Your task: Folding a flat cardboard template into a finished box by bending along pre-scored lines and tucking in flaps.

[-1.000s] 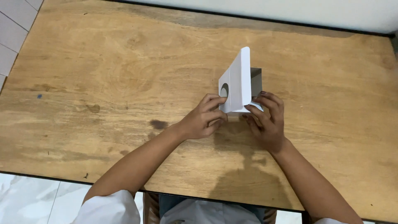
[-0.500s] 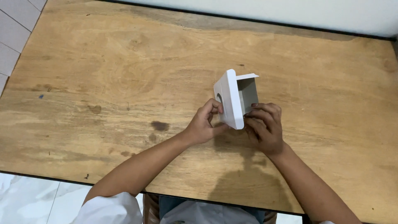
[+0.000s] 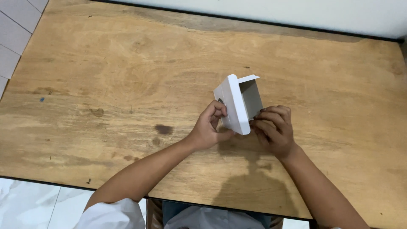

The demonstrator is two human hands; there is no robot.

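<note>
**Holding a small white box over a wooden table**

Standing up on edge just above the tabletop, a small white folded cardboard box (image 3: 238, 104) is held between two hands a little right of the table's middle. Its broad white face is turned toward the left and tilted, with rounded corners along the near edge. Behind that face the box is open, and a grey inner wall and a short white flap at the top are seen. A dark round hole in the left face is partly covered by fingers.

The box is gripped by the left hand (image 3: 208, 127) from the left side: the fingers are curled closed against the white face, the thumb pressed near its lower edge. The right hand (image 3: 274, 129) is closed on the box's lower right part, its fingertips bent inward and touching the open grey side. Both forearms are bare, and a white sleeve (image 3: 112, 214) is seen at the bottom left.

Beneath the hands a worn brown wooden table (image 3: 106, 76) is spread, marked with dark stains and scratches; a dark shadow is cast on it below the hands. Pale floor tiles (image 3: 25, 203) are seen beyond the near left edge, and a pale wall (image 3: 296, 10) runs along the far edge.
</note>
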